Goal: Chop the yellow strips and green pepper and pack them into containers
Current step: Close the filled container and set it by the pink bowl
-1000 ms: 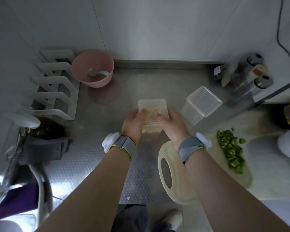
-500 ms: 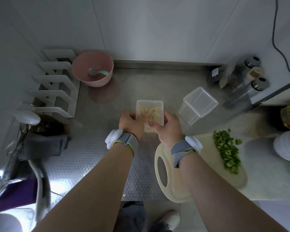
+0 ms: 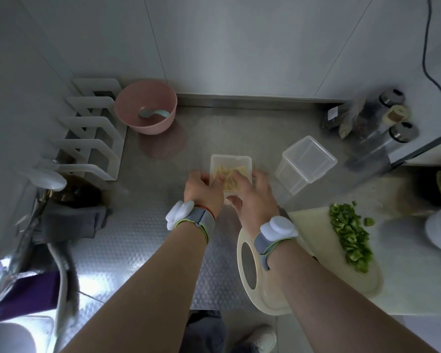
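A clear rectangular container (image 3: 231, 157) stands on the steel counter and holds pale yellow strips (image 3: 229, 174). My left hand (image 3: 201, 187) curls round its left wall. My right hand (image 3: 252, 193) lies palm down over its right side, fingers loosely spread, fingertips on the strips and thumb at the near wall. A second clear container (image 3: 306, 161) stands empty to the right. Chopped green pepper (image 3: 351, 235) lies in a pile on the cream cutting board (image 3: 265, 296) at the right.
A pink bowl (image 3: 145, 108) with a light blue spoon (image 3: 153, 113) sits at the back left beside a white rack (image 3: 92, 133). Spice jars (image 3: 382, 123) crowd the back right corner. A grey cloth (image 3: 69, 220) lies at the left.
My right hand has turned palm down and spread over the container with the strips. My left hand stays at the container's left wall. The container has not moved on the counter.
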`<state>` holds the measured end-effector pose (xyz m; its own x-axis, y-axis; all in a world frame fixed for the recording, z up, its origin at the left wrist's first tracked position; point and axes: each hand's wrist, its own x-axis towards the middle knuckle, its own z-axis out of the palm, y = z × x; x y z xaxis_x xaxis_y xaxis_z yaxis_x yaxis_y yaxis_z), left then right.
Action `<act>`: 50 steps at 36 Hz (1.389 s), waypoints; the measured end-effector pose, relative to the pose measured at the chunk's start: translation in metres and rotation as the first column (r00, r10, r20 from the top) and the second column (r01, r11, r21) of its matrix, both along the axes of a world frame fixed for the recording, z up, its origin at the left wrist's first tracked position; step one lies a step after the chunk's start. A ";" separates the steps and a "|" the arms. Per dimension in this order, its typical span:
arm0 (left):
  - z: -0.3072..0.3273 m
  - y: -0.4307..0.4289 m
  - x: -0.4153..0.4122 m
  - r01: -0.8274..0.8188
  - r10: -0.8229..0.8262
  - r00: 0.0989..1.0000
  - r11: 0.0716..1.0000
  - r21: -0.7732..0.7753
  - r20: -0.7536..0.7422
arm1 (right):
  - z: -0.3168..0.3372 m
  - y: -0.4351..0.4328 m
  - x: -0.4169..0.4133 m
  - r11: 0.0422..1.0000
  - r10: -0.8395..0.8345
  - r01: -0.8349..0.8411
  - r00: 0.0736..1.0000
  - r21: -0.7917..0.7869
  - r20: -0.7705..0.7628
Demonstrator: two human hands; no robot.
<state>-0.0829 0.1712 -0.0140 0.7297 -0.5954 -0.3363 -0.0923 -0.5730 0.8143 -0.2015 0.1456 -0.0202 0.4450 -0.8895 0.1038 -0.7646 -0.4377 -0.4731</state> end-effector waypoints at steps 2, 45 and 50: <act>-0.001 -0.002 0.000 -0.006 0.006 1.000 1.000 -0.006 0.004 | -0.002 0.002 0.002 0.999 -0.027 0.028 1.000 -0.031 0.013; -0.008 -0.149 0.129 -0.036 0.036 0.996 0.999 0.005 0.076 | 0.026 -0.162 0.151 0.907 -0.229 0.143 0.957 0.396 0.180; 0.021 -0.135 0.113 -0.004 0.005 0.993 1.000 -0.014 0.119 | 0.035 -0.154 0.136 0.934 -0.210 0.118 0.946 0.338 0.249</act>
<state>0.0303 0.0358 0.0074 0.7666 -0.5960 -0.2390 -0.1864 -0.5627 0.8054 -0.0657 -0.0080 0.0153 0.2843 -0.9540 -0.0954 -0.6314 -0.1114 -0.7674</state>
